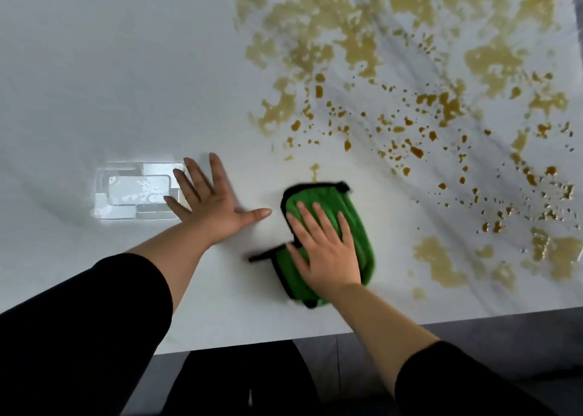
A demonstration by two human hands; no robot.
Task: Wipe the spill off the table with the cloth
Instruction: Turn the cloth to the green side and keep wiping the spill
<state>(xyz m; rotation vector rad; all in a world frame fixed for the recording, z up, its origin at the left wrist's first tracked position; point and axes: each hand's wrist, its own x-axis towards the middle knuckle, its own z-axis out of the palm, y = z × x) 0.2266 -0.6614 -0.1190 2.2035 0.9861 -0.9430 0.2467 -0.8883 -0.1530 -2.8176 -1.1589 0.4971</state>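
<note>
Smearing is the main risk in the head view. Your right grip (321, 251) is lying flat with fingers spread, pressing the green cloth (315, 195) onto the tabletop (94, 68) near its front edge. That is just short of the brown spill (362, 50), which is lying scattered across the far right. Your left grip (211, 201) is resting flat, fingers splayed, holding nothing. With this much liquid, the cloth is likely saturating quickly and dragging droplets onto clean surface, or pushing them over the near edge.
</note>
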